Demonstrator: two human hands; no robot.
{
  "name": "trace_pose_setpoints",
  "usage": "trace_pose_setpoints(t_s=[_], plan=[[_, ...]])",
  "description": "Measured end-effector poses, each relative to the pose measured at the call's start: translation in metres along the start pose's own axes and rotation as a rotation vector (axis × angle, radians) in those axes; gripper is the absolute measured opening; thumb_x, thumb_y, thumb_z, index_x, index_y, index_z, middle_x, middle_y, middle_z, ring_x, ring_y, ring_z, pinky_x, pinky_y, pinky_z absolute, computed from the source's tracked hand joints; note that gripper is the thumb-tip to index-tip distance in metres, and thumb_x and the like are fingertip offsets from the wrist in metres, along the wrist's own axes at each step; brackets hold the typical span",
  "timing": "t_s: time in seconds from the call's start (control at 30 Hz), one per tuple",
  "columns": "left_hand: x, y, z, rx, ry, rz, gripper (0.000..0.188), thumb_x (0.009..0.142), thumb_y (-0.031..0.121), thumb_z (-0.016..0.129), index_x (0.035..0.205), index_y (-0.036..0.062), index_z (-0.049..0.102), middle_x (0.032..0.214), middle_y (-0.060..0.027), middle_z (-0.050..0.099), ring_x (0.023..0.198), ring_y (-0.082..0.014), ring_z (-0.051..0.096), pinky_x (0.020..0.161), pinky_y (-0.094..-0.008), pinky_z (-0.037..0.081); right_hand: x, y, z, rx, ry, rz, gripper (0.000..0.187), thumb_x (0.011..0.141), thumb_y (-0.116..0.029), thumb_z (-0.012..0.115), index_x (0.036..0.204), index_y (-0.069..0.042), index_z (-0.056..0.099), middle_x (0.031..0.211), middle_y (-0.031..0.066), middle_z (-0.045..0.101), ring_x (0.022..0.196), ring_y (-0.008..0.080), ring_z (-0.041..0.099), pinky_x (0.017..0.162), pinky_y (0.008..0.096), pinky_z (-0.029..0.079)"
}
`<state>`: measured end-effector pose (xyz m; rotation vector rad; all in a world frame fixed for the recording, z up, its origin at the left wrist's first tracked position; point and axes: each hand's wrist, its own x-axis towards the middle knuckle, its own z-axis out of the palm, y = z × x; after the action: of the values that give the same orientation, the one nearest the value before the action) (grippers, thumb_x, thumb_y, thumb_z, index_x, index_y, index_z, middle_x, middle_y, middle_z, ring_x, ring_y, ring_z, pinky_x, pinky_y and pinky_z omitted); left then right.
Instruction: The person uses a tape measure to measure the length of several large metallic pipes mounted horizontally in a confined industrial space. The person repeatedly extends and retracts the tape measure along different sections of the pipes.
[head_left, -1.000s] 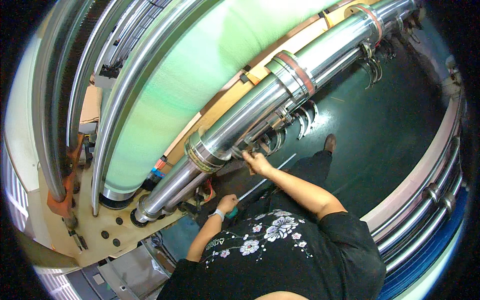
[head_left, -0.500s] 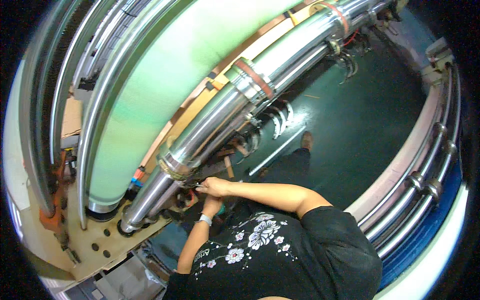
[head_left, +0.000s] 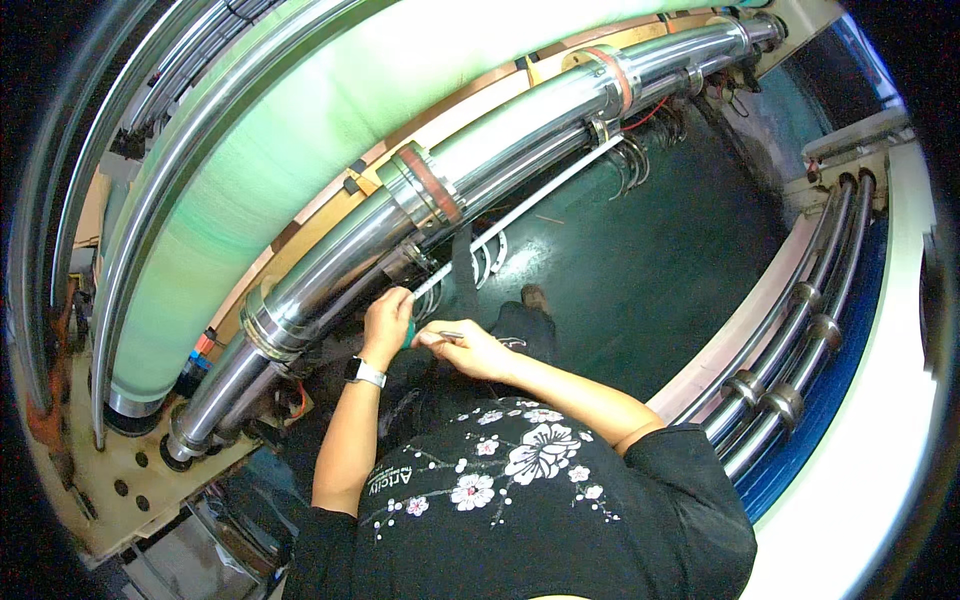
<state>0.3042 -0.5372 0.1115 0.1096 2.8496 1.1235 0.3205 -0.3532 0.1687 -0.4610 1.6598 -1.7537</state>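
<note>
My left hand (head_left: 385,328) is closed round what looks like a tape measure (head_left: 410,333), its teal body partly showing at the palm. From that hand a long white strip (head_left: 530,208) runs up and to the right below the chrome roller (head_left: 335,250), its far end by a clamp. Just to the right, my right hand (head_left: 480,353) is closed on a slim metal tool (head_left: 450,335), whose exact kind I cannot make out. The two hands nearly meet in front of my shirt. Metal collars with reddish bands (head_left: 432,187) circle the roller.
Behind the roller lies a large pale green roll (head_left: 260,170) with a wooden board (head_left: 330,215) along it. Curved metal hooks (head_left: 492,262) hang over the dark floor (head_left: 620,270). More steel shafts with rings (head_left: 800,345) line the right side. My shoe (head_left: 535,297) shows below.
My hands have come away from the roller's near collar and apart. The left hand has risen with the tape measure, and its white strip now reaches farther along the roller. The view has shifted.
</note>
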Motion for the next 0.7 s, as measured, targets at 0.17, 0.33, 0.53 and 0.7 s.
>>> trace_pose_setpoints(t_s=[0.17,0.33,0.53,0.7], plan=[[0.010,0.004,-0.007,0.040,0.027,-0.057,0.015,0.080,0.017,0.050,0.081,0.0028,0.054,0.079,-0.0151,0.056,0.074,-0.0339,0.054,0.063,-0.0391,0.042,-0.009,0.003,-0.035,-0.004,0.092,-0.095,0.024,0.089,-0.021,0.044,0.093,-0.001,0.057,0.065,-0.0033,0.040,0.059,0.0057,0.034,0.056,0.0203,0.033],[0.016,-0.010,-0.013,0.104,0.089,-0.005,0.015,0.080,0.018,0.049,0.078,0.0032,0.052,0.076,-0.0169,0.055,0.075,-0.0363,0.053,0.062,-0.0419,0.041,-0.012,0.021,-0.051,-0.526,-0.260,-0.152,0.028,0.085,-0.030,0.047,0.094,-0.007,0.059,0.081,0.0144,0.060,0.073,0.0276,0.059,0.067,0.0350,0.046],[0.019,-0.030,-0.013,0.128,0.097,-0.012,0.019,0.079,0.021,0.050,0.078,0.0028,0.052,0.072,-0.0179,0.054,0.069,-0.0352,0.053,0.060,-0.0399,0.041,-0.012,0.055,-0.100,-0.933,-0.326,0.432,0.039,0.084,-0.040,0.045,0.091,-0.005,0.061,0.085,0.0202,0.060,0.081,0.0328,0.058,0.073,0.0385,0.046],[0.022,-0.029,-0.011,0.150,0.068,-0.102,0.022,0.081,0.025,0.049,0.081,0.0048,0.055,0.076,-0.0180,0.057,0.073,-0.0357,0.055,0.062,-0.0411,0.042,0.021,0.102,-0.112,-0.494,0.021,0.263,0.035,0.087,-0.033,0.045,0.081,-0.003,0.062,0.053,0.0012,0.048,0.047,0.0094,0.039,0.045,0.0263,0.034]])
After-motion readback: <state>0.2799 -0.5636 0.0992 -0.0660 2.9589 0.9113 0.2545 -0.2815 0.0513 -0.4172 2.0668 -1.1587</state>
